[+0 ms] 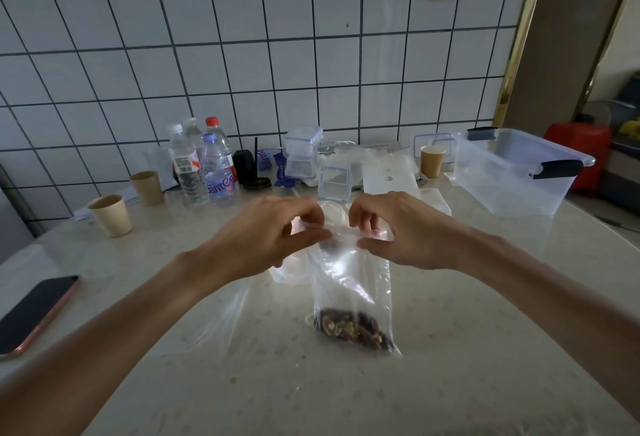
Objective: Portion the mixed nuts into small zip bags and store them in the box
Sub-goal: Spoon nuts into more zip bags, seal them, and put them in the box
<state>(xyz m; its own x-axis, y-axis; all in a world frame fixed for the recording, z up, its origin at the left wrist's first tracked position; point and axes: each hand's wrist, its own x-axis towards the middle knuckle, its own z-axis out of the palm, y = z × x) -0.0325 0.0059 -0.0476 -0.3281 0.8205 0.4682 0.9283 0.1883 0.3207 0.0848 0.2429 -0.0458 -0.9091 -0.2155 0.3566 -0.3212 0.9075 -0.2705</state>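
A small clear zip bag (353,283) hangs upright over the middle of the table, with a portion of mixed nuts (349,328) settled at its bottom. My left hand (266,238) pinches the left end of the bag's zip strip between thumb and fingers. My right hand (398,231) pinches the right end of the same strip. A large clear storage box (512,176) with dark latches stands open at the back right. Behind the bag lies more clear plastic (291,269), partly hidden by my left hand.
Several water bottles (207,162) and paper cups (110,214) stand at the back left. Small clear lidded containers (304,151) and another cup (431,160) sit at the back centre. A phone (34,314) lies at the left table edge. A tiled wall rises behind.
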